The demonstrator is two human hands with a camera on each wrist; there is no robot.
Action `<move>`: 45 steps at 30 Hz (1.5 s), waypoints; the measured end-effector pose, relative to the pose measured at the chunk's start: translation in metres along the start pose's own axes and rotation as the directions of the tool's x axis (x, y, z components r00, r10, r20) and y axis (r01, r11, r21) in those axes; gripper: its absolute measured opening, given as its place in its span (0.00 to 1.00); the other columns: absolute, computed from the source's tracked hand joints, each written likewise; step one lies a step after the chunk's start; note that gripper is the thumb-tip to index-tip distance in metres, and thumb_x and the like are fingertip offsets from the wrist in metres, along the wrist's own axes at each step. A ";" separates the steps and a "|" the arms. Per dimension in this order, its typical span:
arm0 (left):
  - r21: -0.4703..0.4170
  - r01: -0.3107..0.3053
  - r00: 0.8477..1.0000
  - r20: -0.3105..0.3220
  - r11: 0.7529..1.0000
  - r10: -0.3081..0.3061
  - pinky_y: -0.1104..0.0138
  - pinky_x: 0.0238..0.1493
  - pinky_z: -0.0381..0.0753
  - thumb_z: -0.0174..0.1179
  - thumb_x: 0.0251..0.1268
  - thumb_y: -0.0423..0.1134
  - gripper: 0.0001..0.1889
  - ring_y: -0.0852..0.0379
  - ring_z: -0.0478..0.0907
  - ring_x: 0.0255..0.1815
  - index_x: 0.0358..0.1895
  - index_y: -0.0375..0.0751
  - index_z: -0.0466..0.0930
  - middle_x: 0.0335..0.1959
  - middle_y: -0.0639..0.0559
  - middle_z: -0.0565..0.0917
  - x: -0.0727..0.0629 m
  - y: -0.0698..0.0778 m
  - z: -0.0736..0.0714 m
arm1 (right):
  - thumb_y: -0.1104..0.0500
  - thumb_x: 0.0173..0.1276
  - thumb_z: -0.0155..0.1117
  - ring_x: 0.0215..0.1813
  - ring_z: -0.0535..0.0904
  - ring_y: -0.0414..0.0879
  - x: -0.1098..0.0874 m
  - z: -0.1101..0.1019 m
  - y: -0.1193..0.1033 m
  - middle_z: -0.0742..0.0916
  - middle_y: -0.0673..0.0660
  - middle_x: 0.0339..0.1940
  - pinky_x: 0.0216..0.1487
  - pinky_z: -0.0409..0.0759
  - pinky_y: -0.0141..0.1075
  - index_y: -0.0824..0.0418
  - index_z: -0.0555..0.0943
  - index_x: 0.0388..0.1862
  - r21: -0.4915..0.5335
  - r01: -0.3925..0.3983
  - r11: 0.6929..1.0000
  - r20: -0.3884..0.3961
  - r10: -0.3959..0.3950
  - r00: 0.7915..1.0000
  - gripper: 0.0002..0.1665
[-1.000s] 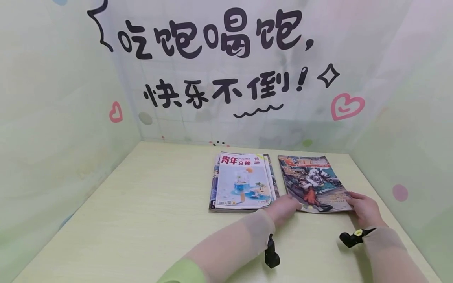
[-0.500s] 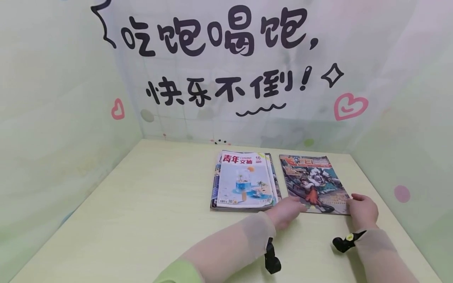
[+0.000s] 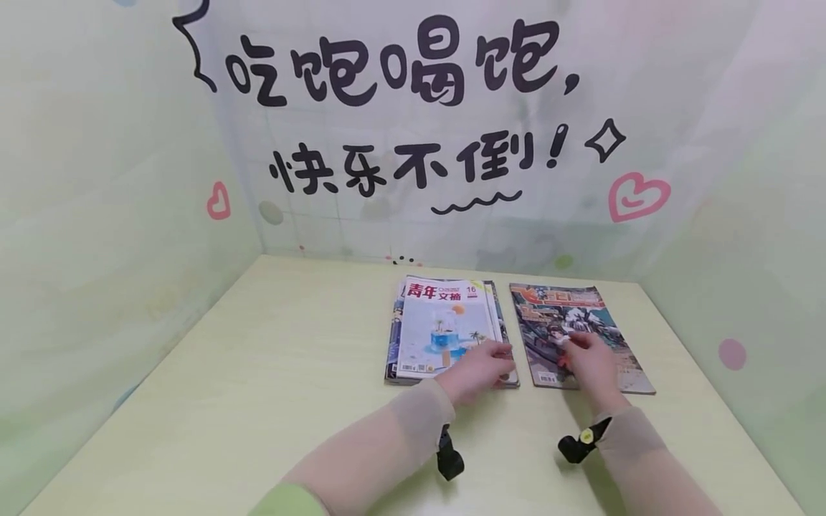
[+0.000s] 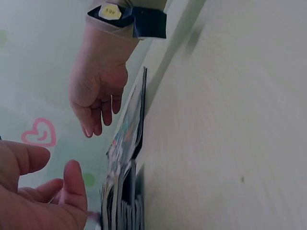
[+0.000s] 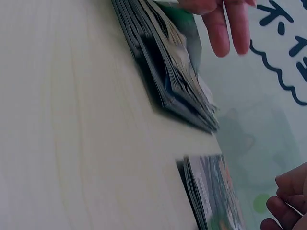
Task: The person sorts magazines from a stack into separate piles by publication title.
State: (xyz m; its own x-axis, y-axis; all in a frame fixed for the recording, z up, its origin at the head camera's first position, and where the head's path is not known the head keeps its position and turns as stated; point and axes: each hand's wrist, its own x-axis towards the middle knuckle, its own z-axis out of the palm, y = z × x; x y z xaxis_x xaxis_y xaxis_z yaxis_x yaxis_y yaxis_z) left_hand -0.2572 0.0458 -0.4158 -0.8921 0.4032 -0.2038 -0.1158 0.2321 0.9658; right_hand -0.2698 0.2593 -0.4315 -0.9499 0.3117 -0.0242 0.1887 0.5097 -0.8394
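A stack of magazines [image 3: 422, 326], topped by a white cover with a blue beach picture, lies on the table right of centre. Just right of it is a magazine with a colourful cartoon cover [image 3: 596, 315]. My left hand [image 3: 476, 371] hovers at the stack's near right corner; its loosely bent fingers grip nothing in the left wrist view. Above the cartoon magazine is my right hand [image 3: 594, 367], covering part of the picture. The right wrist view shows its relaxed fingers [image 5: 288, 203] apart from that magazine's edge [image 5: 211, 191].
The pale wooden table [image 3: 271, 387] reaches back to a printed fabric wall [image 3: 361, 229] with black lettering. Fabric side walls [image 3: 755, 301] close it in on left and right. Black camera mounts [image 3: 449, 455] hang from both wrists.
Both hands have let go of the cartoon magazine's near corners and moved left: the left hand to the stack's corner, the right hand over the cartoon cover. The magazines stay nearly where they were.
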 end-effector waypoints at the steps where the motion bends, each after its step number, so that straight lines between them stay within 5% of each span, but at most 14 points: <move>1: -0.002 -0.001 1.000 -0.010 1.000 0.001 0.62 0.44 0.81 0.56 0.68 0.39 0.24 0.54 0.78 0.40 0.66 0.40 0.70 0.49 0.48 0.80 0.000 -0.001 -0.006 | 0.54 0.73 0.52 0.55 0.75 0.58 -0.002 0.006 -0.004 0.78 0.68 0.58 0.48 0.74 0.44 0.67 0.70 0.66 0.012 0.001 1.000 0.025 -0.001 1.000 0.28; 7: 0.025 -0.034 0.994 -0.103 0.999 0.036 0.68 0.32 0.77 0.54 0.70 0.40 0.24 0.56 0.75 0.31 0.68 0.41 0.68 0.46 0.45 0.80 -0.003 -0.003 -0.041 | 0.56 0.72 0.54 0.59 0.73 0.59 -0.010 0.042 -0.030 0.78 0.68 0.58 0.58 0.72 0.50 0.68 0.72 0.64 0.083 0.044 0.996 0.099 -0.052 0.994 0.25; 12: 0.102 0.009 0.970 -0.242 0.995 0.016 0.63 0.44 0.78 0.53 0.71 0.44 0.24 0.54 0.76 0.42 0.68 0.46 0.69 0.51 0.50 0.78 -0.007 -0.010 -0.071 | 0.58 0.71 0.56 0.55 0.73 0.56 -0.017 0.069 -0.046 0.79 0.66 0.54 0.55 0.73 0.48 0.67 0.74 0.62 0.154 0.030 0.988 0.127 -0.050 0.991 0.23; 18: 0.126 0.062 0.920 -0.393 0.990 -0.007 0.55 0.60 0.72 0.53 0.70 0.44 0.22 0.51 0.73 0.55 0.65 0.44 0.72 0.55 0.49 0.78 -0.013 -0.024 -0.093 | 0.55 0.69 0.59 0.55 0.72 0.54 -0.024 0.092 -0.046 0.79 0.64 0.55 0.55 0.72 0.48 0.66 0.74 0.62 0.160 0.041 0.986 0.160 -0.067 0.985 0.25; 24: 0.137 0.100 0.879 -0.475 0.985 -0.023 0.50 0.66 0.66 0.54 0.69 0.41 0.21 0.44 0.67 0.65 0.63 0.40 0.74 0.62 0.43 0.74 -0.019 -0.038 -0.103 | 0.57 0.63 0.65 0.65 0.70 0.57 -0.027 0.105 -0.035 0.78 0.65 0.62 0.65 0.68 0.50 0.65 0.77 0.60 0.117 0.086 0.989 0.105 -0.098 0.990 0.27; 35: 0.253 0.192 0.811 -0.585 0.948 -0.009 0.45 0.67 0.58 0.57 0.63 0.41 0.29 0.38 0.54 0.68 0.68 0.36 0.68 0.71 0.41 0.61 -0.025 -0.057 -0.108 | 0.61 0.64 0.59 0.71 0.59 0.63 -0.029 0.115 -0.027 0.70 0.68 0.67 0.71 0.56 0.53 0.72 0.73 0.63 0.117 0.062 0.991 0.008 -0.063 0.998 0.29; 45: 0.222 0.204 0.792 -0.610 0.953 -0.028 0.46 0.67 0.59 0.57 0.64 0.40 0.28 0.38 0.54 0.69 0.67 0.34 0.69 0.71 0.41 0.62 -0.026 -0.065 -0.107 | 0.62 0.66 0.55 0.73 0.53 0.62 -0.031 0.116 -0.026 0.64 0.65 0.71 0.71 0.56 0.54 0.70 0.70 0.67 0.182 -0.021 0.983 0.059 0.010 0.998 0.30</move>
State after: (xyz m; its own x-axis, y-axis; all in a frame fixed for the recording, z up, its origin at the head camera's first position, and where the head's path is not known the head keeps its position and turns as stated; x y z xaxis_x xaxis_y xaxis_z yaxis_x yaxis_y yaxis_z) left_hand -0.2736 -0.0744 -0.4566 -0.9697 -0.2268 -0.0906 -0.1957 0.5000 0.8436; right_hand -0.2745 0.1438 -0.4715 -0.9610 0.2690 -0.0648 0.1597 0.3483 -0.9237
